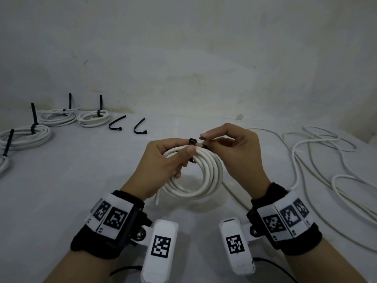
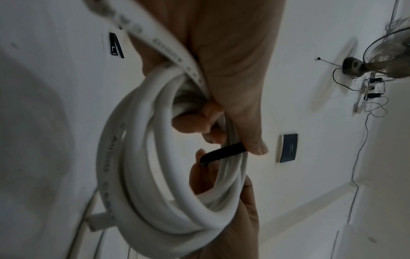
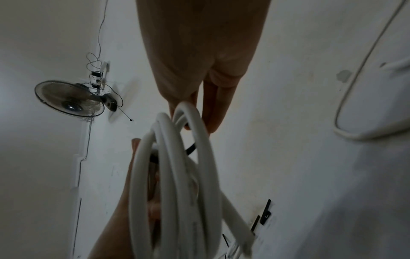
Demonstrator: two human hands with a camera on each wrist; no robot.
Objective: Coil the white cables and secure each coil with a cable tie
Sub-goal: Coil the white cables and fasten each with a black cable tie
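Two spare ties (image 1: 127,126) on grey surface (image 1: 81,180) | left hand (image 1: 163,162) grips coil (image 1: 204,180) | right hand (image 1: 234,152) pinches tie (image 1: 192,141)

Both forearms bare. Black fabric wrist band (image 1: 95,240) behind left hand (image 1: 163,162), another (image 1: 293,227) behind right hand (image 1: 234,152). Each band carries white blocks with black square-pattern markers; white camera pod (image 1: 160,250) on screwed bracket, marker on top. Thin black cables trail back.

Leftmost tied coil (image 1: 3,162) cut off at my head view's edge, cable tie (image 1: 192,142) tail hidden behind fingers, loose cables (image 1: 334,160) cropped right.
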